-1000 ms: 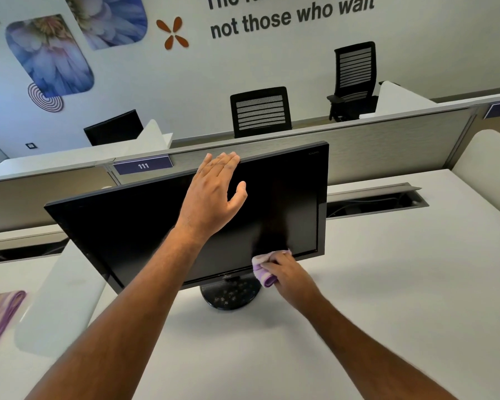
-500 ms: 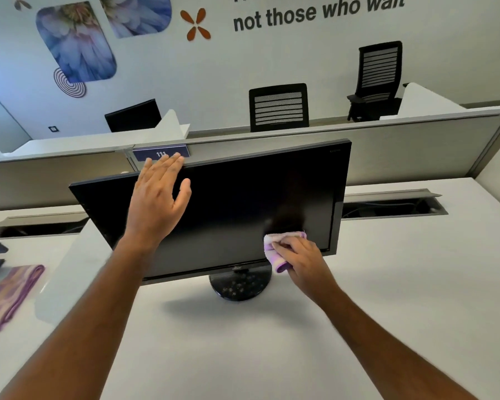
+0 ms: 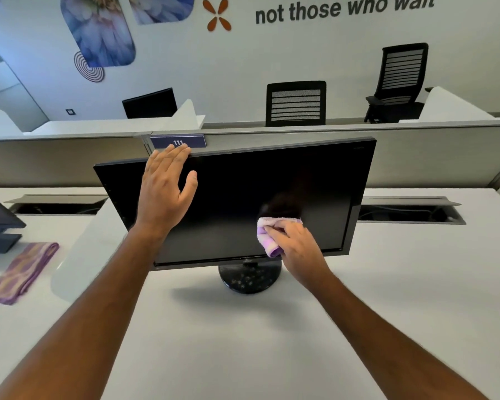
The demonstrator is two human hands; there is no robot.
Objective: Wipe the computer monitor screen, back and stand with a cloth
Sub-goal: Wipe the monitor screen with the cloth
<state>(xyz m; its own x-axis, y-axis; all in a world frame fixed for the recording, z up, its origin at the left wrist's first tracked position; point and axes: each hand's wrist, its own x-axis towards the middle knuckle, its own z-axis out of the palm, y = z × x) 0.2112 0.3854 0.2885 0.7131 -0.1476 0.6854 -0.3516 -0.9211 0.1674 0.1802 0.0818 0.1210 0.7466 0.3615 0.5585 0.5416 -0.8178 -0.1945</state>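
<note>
A: Start at the bench [image 3: 272, 342]. What's the risk nearest us?

B: The stand [image 3: 250, 277]. It's a small round foot on smooth white bench, so a hard sideways wipe could, I'd guess, slide or twist the whole monitor [image 3: 234, 203].

A: And the right hand [image 3: 296, 245]?

B: Its fingers are curled round the cloth [image 3: 267, 236], pressing it on the lower right of the screen. The cloth is bunched small; if it slips, bare knuckles may smear the glass.

A: The left hand [image 3: 163, 192]?

B: Flat, fingers straight, lying against the upper left of the screen with the fingertips at the top edge. It steadies the panel, but the palm could leave prints there. Too much push and the screen might tilt back.

A: Anything further?

B: The divider [image 3: 416, 157] stands close behind, so reaching the back may be awkward.
</note>
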